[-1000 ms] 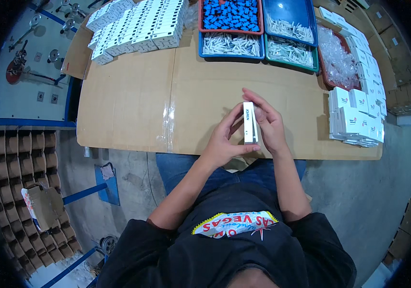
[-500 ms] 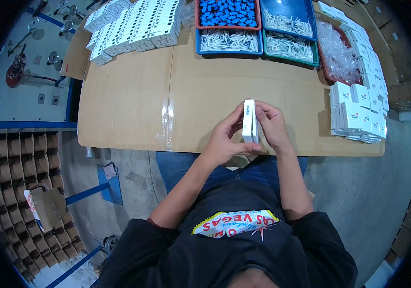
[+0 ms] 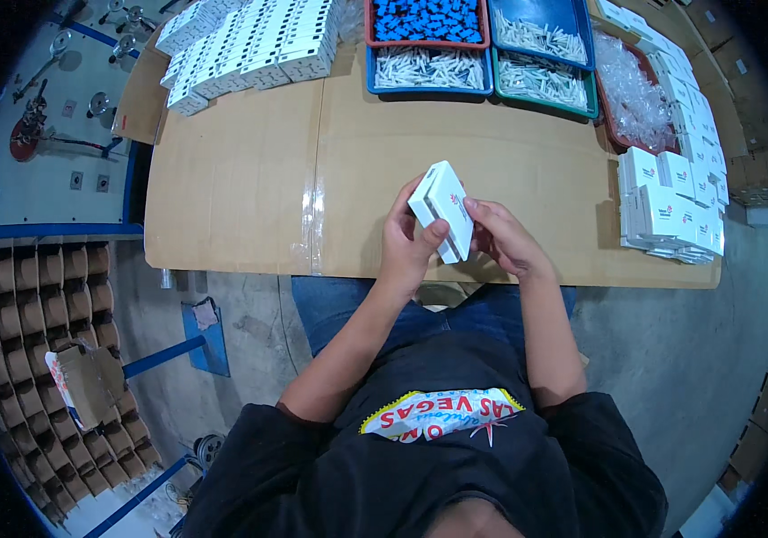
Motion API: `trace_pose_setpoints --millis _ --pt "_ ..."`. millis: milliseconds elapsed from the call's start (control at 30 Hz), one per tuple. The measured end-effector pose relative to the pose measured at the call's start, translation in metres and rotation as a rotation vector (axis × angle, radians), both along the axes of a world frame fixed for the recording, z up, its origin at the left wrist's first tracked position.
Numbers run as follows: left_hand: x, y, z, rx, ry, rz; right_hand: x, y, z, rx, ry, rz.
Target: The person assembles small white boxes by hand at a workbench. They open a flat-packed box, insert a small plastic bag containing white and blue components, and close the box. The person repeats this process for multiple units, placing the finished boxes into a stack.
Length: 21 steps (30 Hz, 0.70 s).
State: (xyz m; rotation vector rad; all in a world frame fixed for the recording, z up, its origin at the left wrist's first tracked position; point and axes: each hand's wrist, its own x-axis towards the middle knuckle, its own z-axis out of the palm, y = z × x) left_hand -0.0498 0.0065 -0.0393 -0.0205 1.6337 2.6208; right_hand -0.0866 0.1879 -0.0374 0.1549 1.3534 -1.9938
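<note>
A small white cardboard box (image 3: 447,208) is held up over the near part of the table, tilted so that its printed broad face shows. My left hand (image 3: 409,235) grips it along its left side, thumb on the near left edge. At the box's right edge, my right hand (image 3: 508,237) touches it with thumb and fingertips, the fingers curled. The right fingers are partly hidden behind the box and thumb. Beneath both hands lies the cardboard-covered table (image 3: 240,197).
White boxes (image 3: 249,54) stand in rows at the far left. Trays hold blue pieces (image 3: 429,20) and white slim parts (image 3: 429,70). A red tray of clear plastic bags (image 3: 628,99) sits at the right, beside stacked white boxes (image 3: 671,211). A partitioned carton (image 3: 43,359) lies left.
The box has turned from edge-on to showing its broad printed face, and leans leftward. My left hand turned with it; my right hand dropped slightly lower along its right edge.
</note>
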Motion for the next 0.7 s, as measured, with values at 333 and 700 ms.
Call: trace_pose_setpoints --millis 333,700 --pt "-0.004 0.004 0.011 0.201 -0.012 -0.03 0.01 -0.011 -0.008 -0.283 -0.065 -0.072" --pt "-0.009 -0.003 0.012 0.361 -0.302 0.042 0.006 -0.019 0.005 0.352 0.295 -0.154"
